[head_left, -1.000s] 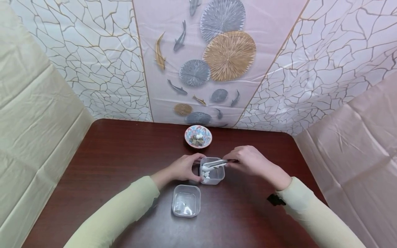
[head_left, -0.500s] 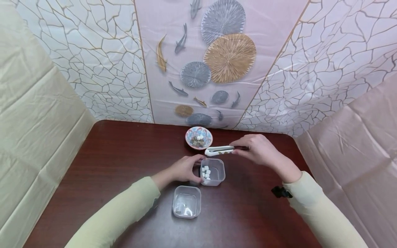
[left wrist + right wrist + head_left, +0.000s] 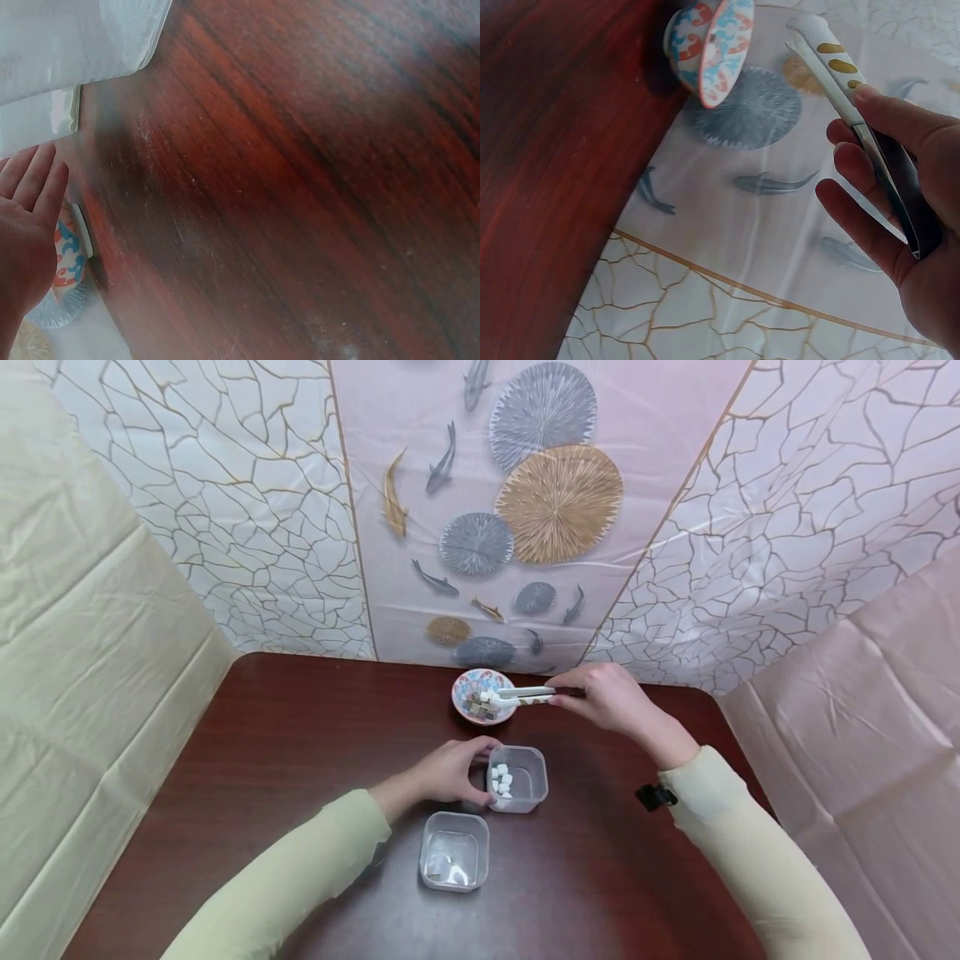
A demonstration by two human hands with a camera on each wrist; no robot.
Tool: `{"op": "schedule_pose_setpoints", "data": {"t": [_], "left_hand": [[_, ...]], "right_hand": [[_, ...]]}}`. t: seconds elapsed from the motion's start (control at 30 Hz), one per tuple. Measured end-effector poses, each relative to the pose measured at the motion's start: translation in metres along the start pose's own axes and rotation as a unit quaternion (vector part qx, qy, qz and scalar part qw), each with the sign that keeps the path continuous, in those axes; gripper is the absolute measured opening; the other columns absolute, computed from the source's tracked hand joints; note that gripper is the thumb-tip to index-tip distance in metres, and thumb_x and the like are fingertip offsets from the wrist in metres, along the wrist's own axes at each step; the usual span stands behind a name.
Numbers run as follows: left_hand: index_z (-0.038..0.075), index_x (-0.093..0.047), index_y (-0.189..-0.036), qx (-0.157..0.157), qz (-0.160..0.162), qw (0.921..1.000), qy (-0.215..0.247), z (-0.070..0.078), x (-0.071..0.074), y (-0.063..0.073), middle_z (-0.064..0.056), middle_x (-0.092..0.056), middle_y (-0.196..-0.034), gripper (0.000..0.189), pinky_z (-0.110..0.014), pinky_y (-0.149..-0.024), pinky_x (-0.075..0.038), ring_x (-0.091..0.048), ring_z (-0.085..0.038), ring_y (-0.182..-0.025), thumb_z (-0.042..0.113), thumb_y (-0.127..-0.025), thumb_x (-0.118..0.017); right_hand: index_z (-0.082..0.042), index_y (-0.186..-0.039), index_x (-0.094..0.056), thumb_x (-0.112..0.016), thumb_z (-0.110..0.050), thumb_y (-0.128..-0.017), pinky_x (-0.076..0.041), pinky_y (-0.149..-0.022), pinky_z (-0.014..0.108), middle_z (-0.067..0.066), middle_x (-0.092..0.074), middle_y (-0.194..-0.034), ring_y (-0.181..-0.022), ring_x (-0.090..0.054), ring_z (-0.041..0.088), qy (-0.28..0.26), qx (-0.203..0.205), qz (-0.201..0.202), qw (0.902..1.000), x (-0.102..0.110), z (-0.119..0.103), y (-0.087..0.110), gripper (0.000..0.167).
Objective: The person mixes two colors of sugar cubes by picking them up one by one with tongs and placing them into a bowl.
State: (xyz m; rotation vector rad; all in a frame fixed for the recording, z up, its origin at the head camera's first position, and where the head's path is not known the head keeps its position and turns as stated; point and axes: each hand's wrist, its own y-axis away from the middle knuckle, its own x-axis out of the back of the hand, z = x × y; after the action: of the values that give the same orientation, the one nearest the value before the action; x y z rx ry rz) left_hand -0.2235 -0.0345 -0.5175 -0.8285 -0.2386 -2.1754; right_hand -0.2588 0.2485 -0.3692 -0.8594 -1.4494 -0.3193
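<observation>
In the head view my left hand (image 3: 450, 772) grips the left side of a clear plastic container (image 3: 531, 781), thumb at the near corner and fingers at the far one. Several small white cubes (image 3: 502, 781) lie along that container's left side. My right hand (image 3: 609, 697) holds white tongs (image 3: 82, 232) (image 3: 840, 67) with gold spots and a dark inner side, pinched between thumb and fingers. Their tips overlap the patterned bowl (image 3: 459, 683) in the head view. Brown and white cubes (image 3: 480, 707) sit in the bowl, partly hidden by the tips.
A second clear container (image 3: 453, 860) stands nearer on the table, with a small piece at its bottom corner. The dark wooden table (image 3: 300, 735) ends at a patterned cloth backdrop (image 3: 555, 510). Plain cloth walls (image 3: 97, 635) flank both sides.
My right hand has lifted the tongs out of the container with white cubes and carried them away from me to the bowl. The left hand stays at the container.
</observation>
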Motion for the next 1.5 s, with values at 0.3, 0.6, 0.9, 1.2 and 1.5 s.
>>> {"op": "schedule_pose_setpoints", "data": {"t": [0.3, 0.6, 0.9, 1.2, 1.5], "left_hand": [[0.002, -0.056, -0.144, -0.003, -0.004, 0.9999, 0.014, 0.001, 0.000, 0.001, -0.013, -0.072, -0.136, 0.078, -0.040, -0.116, -0.048, -0.067, -0.023, -0.131, 0.017, -0.077, -0.095], [0.002, -0.057, -0.142, -0.007, 0.000, 0.9998, 0.019, 0.004, 0.002, 0.002, -0.014, -0.073, -0.135, 0.078, -0.041, -0.115, -0.049, -0.068, -0.025, -0.129, 0.017, -0.076, -0.096], [0.004, -0.057, -0.144, 0.000, -0.003, 1.0000, 0.008, 0.002, 0.000, 0.000, -0.011, -0.073, -0.136, 0.078, -0.038, -0.116, -0.048, -0.067, -0.022, -0.130, 0.018, -0.077, -0.095], [0.007, -0.057, -0.144, 0.002, 0.002, 1.0000, -0.006, -0.001, -0.001, 0.000, -0.008, -0.073, -0.136, 0.079, -0.037, -0.115, -0.049, -0.067, -0.018, -0.130, 0.021, -0.076, -0.096], [0.006, -0.057, -0.145, 0.002, 0.002, 1.0000, -0.007, 0.000, 0.000, -0.001, -0.009, -0.072, -0.137, 0.079, -0.036, -0.115, -0.048, -0.067, -0.019, -0.130, 0.019, -0.077, -0.095]], "right_hand": [[-0.009, -0.114, -0.083, -0.082, -0.021, -0.095, -0.059, -0.076, 0.054, 0.006, -0.082, -0.108, -0.093, -0.078, 0.031, 0.035, -0.025, -0.041, 0.9982, -0.026, 0.020, -0.016, 0.022], [-0.012, -0.110, -0.083, -0.083, -0.023, -0.094, -0.058, -0.076, 0.052, 0.004, -0.082, -0.103, -0.091, -0.077, 0.029, 0.047, -0.040, -0.069, 0.9958, -0.045, 0.028, -0.024, 0.019], [-0.011, -0.118, -0.082, -0.082, -0.024, -0.095, -0.060, -0.082, 0.054, 0.007, -0.081, -0.113, -0.100, -0.077, 0.031, 0.047, -0.056, -0.062, 0.9953, -0.032, 0.024, -0.015, 0.027], [-0.008, -0.118, -0.082, -0.084, -0.020, -0.092, -0.060, -0.086, 0.055, 0.009, -0.081, -0.111, -0.102, -0.077, 0.032, 0.010, -0.041, -0.012, 0.9990, 0.004, 0.008, 0.018, 0.028], [-0.013, -0.116, -0.083, -0.088, -0.021, -0.088, -0.061, -0.082, 0.049, 0.003, -0.082, -0.107, -0.098, -0.078, 0.024, -0.003, -0.008, -0.017, 0.9998, 0.029, -0.016, 0.050, 0.029]]}}
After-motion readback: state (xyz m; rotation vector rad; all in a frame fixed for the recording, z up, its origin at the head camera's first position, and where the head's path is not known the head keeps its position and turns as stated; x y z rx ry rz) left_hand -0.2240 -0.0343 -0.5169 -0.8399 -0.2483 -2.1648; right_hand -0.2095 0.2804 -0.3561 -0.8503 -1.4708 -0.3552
